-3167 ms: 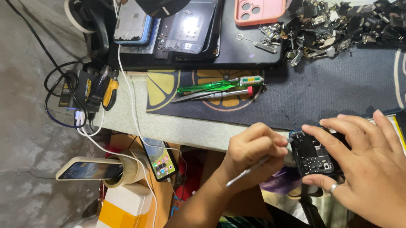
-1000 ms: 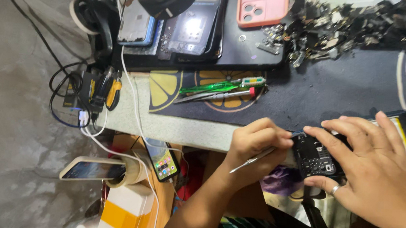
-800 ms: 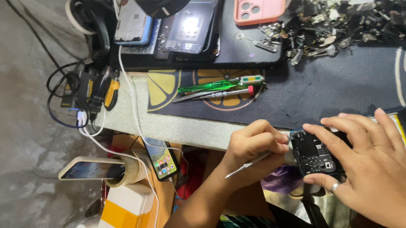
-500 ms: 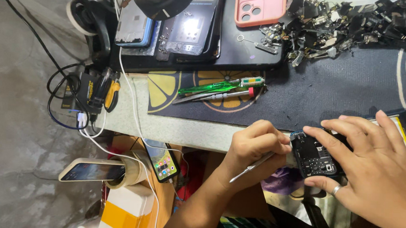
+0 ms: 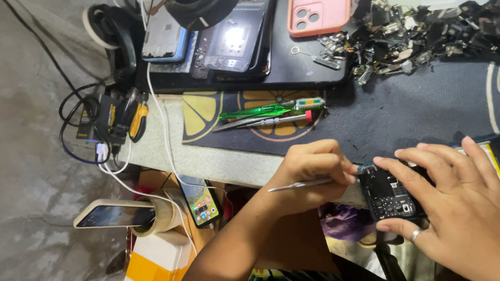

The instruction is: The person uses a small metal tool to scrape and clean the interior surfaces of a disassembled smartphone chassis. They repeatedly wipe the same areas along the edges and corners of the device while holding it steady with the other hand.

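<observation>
At the near edge of the bench (image 5: 225, 165), the left hand (image 5: 312, 170) pinches thin metal tweezers (image 5: 299, 186), tips touching an opened phone (image 5: 390, 195). The right hand (image 5: 459, 211) grips that phone, fingers spread over it. Green tools (image 5: 263, 111) lie well apart on the dark mat (image 5: 413, 116).

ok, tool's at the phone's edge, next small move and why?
Probably ease the metal tool tip slightly further into the opened phone. The left hand pinches it level at the phone's left edge, and the right hand grips the phone.
</observation>
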